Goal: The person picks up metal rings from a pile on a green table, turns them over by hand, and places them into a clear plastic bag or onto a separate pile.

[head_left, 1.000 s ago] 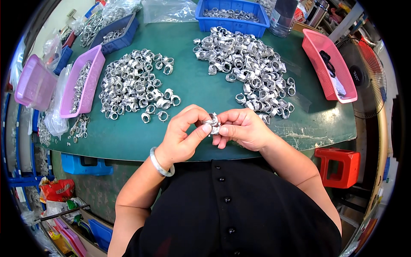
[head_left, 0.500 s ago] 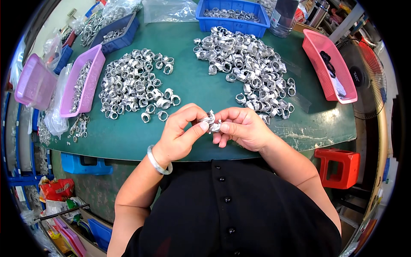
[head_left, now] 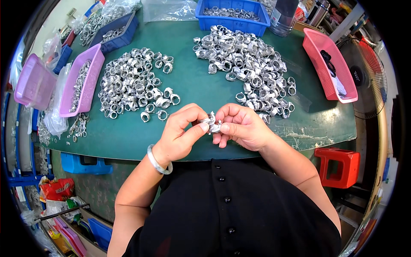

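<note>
Near the table's front edge, my left hand [head_left: 180,135] pinches silvery metal finger rings [head_left: 212,122] between thumb and index finger. From the other side my right hand [head_left: 246,130] grips the same small cluster with thumb and fingers. Whether it is one ring or two is hard to make out, since fingertips cover part of it. Beyond my left hand lies a heap of silvery rings [head_left: 130,81], with a few loose ones at its near right side. A larger ring heap [head_left: 248,64] spreads beyond my right hand.
A purple basket [head_left: 96,64] holding small metal pieces stands at the left, a pink basket [head_left: 308,47] at the right. Blue trays [head_left: 262,29] with rings line the back of the green table [head_left: 188,55]. A fan [head_left: 364,77] and red stool [head_left: 347,167] stand to the right.
Both hands stay in the same place with the same pinch. The rings between the fingertips are tilted very slightly; the heaps look unchanged.
</note>
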Demonstrator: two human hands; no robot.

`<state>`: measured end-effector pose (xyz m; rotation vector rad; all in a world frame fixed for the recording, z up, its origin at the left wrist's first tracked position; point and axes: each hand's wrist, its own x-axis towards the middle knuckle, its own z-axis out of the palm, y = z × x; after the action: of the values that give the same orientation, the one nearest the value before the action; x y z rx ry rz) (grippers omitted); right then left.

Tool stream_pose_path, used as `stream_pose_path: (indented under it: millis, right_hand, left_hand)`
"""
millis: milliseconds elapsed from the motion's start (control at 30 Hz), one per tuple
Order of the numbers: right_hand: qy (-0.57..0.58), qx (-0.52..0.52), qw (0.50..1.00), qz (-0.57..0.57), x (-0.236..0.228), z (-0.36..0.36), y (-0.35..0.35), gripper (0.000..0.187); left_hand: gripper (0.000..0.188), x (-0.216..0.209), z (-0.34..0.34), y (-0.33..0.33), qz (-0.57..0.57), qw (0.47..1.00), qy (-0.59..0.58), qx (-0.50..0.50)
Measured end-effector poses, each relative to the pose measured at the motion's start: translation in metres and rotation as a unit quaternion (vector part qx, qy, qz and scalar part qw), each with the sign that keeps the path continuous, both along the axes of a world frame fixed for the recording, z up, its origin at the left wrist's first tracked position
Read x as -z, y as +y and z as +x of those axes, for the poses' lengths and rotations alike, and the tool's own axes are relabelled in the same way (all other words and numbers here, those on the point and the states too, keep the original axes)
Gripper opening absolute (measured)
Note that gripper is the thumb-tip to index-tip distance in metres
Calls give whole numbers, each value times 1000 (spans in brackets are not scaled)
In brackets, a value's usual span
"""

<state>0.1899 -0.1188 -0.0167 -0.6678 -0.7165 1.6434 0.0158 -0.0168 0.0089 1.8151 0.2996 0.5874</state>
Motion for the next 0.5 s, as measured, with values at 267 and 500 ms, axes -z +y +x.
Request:
stream_pose_path:
  millis: [267, 500]
  right_hand:
    - [-13, -6, 1000, -5, -3, 0, -1, 13]
    - [-13, -8, 1000, -3, -2, 0, -3, 13]
  left_hand:
    - [6, -1, 0, 0, 7, 1000, 3, 2]
    - [6, -2, -1, -2, 19, 1000, 3, 3]
